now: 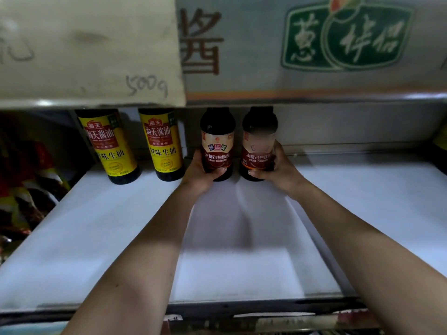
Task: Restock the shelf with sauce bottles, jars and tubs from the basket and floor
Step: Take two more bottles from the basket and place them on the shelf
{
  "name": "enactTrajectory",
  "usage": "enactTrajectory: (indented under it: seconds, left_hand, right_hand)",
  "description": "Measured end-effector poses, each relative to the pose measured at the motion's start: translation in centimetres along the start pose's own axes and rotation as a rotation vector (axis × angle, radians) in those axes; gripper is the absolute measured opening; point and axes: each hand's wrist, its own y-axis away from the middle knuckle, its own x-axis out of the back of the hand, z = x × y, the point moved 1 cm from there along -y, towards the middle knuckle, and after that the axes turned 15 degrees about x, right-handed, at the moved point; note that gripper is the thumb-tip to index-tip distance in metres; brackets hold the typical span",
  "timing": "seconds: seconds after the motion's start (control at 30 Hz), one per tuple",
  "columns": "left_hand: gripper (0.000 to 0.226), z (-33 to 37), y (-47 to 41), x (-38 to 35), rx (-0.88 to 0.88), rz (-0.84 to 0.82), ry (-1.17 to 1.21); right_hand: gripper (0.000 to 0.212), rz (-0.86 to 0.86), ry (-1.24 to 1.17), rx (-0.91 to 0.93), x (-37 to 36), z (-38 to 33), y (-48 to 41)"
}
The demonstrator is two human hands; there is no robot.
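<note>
Shelf (pixel 121 238), white liner. At its rear, yellow-label bottles (pixel 109 143) stand upright on the left. Just beside them are the left dark bottle (pixel 217 139) and the right dark bottle (pixel 259 136).

Left hand (pixel 199 176) wraps the left dark bottle low on its body. Right hand (pixel 281 168) does likewise on the right one, thumbs across the labels.

Judgement: full, so fairly heavy; rigid; smooth labels likely slick. A low-body grip suits.

Glass or plastic: cannot tell. Caps are hidden by the upper shelf edge (pixel 314 102). Right label is partly blurred. Basket and floor are out of view.

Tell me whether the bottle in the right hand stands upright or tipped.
Upright: the bottle stands straight, base on the shelf, right hand gripping its lower half.
</note>
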Motion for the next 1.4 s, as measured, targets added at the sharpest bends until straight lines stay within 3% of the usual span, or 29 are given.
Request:
enactTrajectory:
  seconds: [0.1, 0.27, 0.43, 0.63, 0.77, 0.9, 1.07, 1.23, 1.4]
  left_hand:
    - [0.075, 0.0, 0.3, 0.0, -0.001, 0.019, -0.009]
    - [0.068, -0.6, 1.4, 0.4, -0.015, 0.185, -0.022]
    - [0.056, -0.4, 3.9, 0.7, -0.038, 0.182, -0.039]
    - [0.033, -0.3, 9.0, 1.2, -0.037, 0.131, 0.000]
    - [0.030, 0.2, 14.0, 2.2, 0.094, 0.114, 0.196]
    - [0.029, 0.3, 19.5, 3.5, 0.030, 0.211, 0.062]
    - [0.025, -0.9, 26.0, 5.0, 0.053, 0.338, 0.082]
    - [0.012, -3.4, 33.2, 7.1, 0.134, 0.494, 0.151]
    - [0.019, -6.0, 40.5, 9.5, 0.148, 0.655, 0.244]
  right_hand:
    - [0.092, 0.015, 0.014, -0.024, 0.0, 0.0, 0.1]
    - [0.091, 0.068, 0.133, -0.046, -0.1, -0.3, 1.3]
    - [0.087, 0.100, 0.175, -0.096, 0.3, -2.1, 4.0]
    - [0.060, 0.123, 0.203, -0.111, 1.0, -5.4, 8.0]
    - [0.043, 0.020, 0.155, -0.120, 0.5, -7.7, 10.5]
    - [0.032, -0.095, 0.018, -0.061, -0.8, -9.1, 12.8]
    - [0.020, -0.238, -0.074, 0.035, -2.8, -11.2, 14.7]
    - [0.017, -0.416, -0.136, 0.088, -6.9, -13.0, 17.1]
    - [0.019, -0.618, -0.194, 0.148, -12.8, -15.5, 20.7]
